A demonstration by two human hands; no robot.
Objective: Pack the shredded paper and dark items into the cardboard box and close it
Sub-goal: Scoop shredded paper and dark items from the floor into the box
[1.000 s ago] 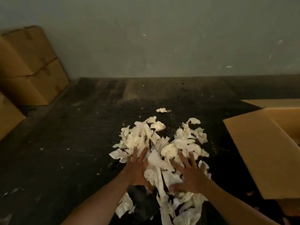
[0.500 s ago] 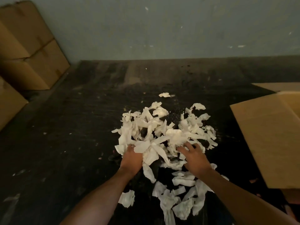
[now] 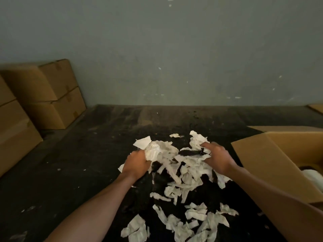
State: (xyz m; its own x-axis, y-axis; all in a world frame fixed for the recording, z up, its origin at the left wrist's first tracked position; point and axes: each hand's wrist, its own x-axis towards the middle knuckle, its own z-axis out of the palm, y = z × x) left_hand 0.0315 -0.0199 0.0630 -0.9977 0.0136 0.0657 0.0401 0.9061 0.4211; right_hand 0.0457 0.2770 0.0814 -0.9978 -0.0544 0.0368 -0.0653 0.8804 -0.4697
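Much is hard to read in the dim light: the dark items point(image 3: 190, 152) are nearly lost against the black floor point(image 3: 70, 172), and only one elongated black piece shows clearly, lying roughly crosswise between the hands, its long axis running left to right. The open brown cardboard box point(image 3: 272, 165) is cut off by the right edge of the view; inside it a pale, rounded mass shows dimly, too blurred to identify. Left of that box, the heap of white shredded paper strips point(image 3: 176, 165) is gathered between both hands, with loose strips trailing nearer the person. The left hand point(image 3: 138, 163) has its fingers curled tight on a crumpled wad at the heap's left side. The right hand point(image 3: 217, 158) clutches paper at the side nearest the box. Stacked closed cardboard cartons point(image 3: 52, 95) stand well left of the box against the grey-green wall point(image 3: 174, 49).
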